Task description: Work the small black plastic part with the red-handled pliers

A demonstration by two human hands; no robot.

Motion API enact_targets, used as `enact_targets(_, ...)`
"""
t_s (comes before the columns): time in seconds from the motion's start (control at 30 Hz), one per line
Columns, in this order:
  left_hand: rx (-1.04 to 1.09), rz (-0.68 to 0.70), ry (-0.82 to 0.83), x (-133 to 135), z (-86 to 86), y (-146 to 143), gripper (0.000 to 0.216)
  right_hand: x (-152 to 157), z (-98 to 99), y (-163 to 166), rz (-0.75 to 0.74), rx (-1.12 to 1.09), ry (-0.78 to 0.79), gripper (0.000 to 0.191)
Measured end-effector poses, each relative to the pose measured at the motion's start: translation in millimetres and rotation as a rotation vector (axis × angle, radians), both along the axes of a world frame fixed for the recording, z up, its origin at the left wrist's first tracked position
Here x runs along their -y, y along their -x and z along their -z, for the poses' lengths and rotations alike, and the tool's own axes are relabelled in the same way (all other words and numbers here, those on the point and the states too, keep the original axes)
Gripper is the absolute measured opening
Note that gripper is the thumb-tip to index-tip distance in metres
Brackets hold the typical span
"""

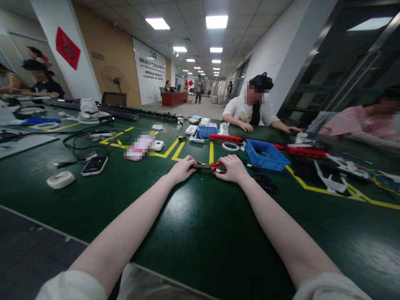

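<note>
Red-handled pliers [218, 167] lie across the middle of the view, just over the green table. My right hand [233, 168] is closed around their handles. The pliers' jaws point left, toward my left hand [183, 168]. The fingers of that hand are pinched on a small dark piece [196, 165] at the tip of the jaws; its kind is too small to make out. Both forearms stretch forward over the tabletop.
To the right stands a blue bin [265, 155], with black cables [264, 182] in front of it. A white tape roll [230, 146] lies behind my hands. Leftward are a black-faced device [94, 165], a white case [60, 180] and loose cables. A co-worker [254, 104] sits opposite.
</note>
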State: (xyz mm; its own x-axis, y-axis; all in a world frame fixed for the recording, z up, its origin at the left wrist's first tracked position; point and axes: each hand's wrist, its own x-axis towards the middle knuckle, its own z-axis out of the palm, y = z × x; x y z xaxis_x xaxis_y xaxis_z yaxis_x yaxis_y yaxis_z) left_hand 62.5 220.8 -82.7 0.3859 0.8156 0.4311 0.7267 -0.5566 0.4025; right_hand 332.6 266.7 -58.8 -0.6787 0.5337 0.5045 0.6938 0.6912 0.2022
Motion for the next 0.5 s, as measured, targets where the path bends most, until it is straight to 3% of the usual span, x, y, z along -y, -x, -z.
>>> enact_targets(0.5, -0.004, 0.001, 0.005, -1.6, 1.9, -0.5, 0.011, -1.4, 1.4, 0.6, 0.020, 0.023, -0.006, 0.040)
